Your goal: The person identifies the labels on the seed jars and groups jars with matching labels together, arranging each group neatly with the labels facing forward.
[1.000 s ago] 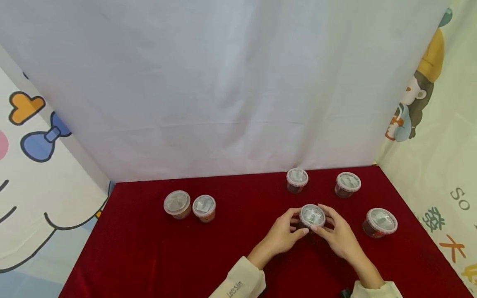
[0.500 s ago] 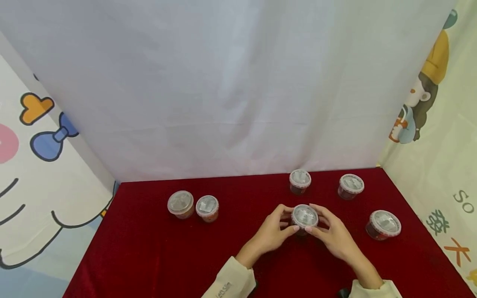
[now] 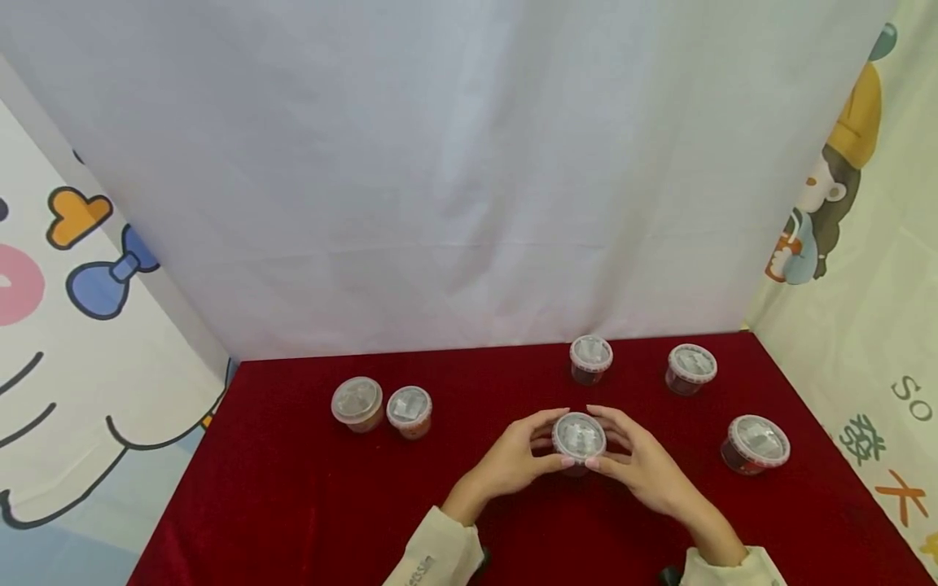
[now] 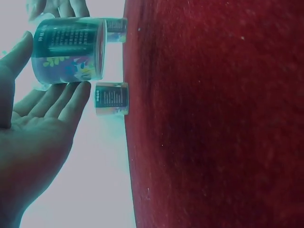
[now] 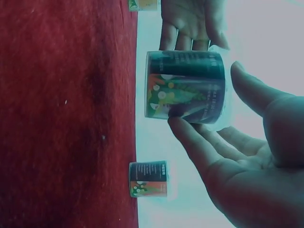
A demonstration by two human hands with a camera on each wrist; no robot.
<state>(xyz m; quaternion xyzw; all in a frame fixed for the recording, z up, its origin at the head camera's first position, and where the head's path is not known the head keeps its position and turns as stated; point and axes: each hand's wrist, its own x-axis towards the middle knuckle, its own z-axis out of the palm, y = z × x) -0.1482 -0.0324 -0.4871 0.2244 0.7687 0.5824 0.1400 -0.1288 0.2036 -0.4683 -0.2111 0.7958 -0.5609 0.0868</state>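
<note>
A small round plastic tub [image 3: 579,436] with a clear lid is held between both hands, just right of the table's middle. My left hand [image 3: 511,457] grips its left side, thumb at the front of the lid rim and fingers behind. Mirroring it, my right hand [image 3: 639,465] holds the right side the same way. In the left wrist view the tub [image 4: 69,50] is upright and raised off the red cloth, with a dark printed label and colourful pictures. From the right wrist, the tub [image 5: 185,88] shows fingertips against its wall.
On the red cloth [image 3: 352,521], two lidded tubs, a wider one [image 3: 357,403] and a smaller one [image 3: 409,411], stand side by side at left. More tubs stand at back centre [image 3: 590,359], back right [image 3: 691,369] and far right [image 3: 756,443]. A white curtain [image 3: 454,179] hangs behind.
Both hands have carried the tub to the left, away from the far-right tub. The head view has shifted slightly, and the other tubs stay in place on the cloth.
</note>
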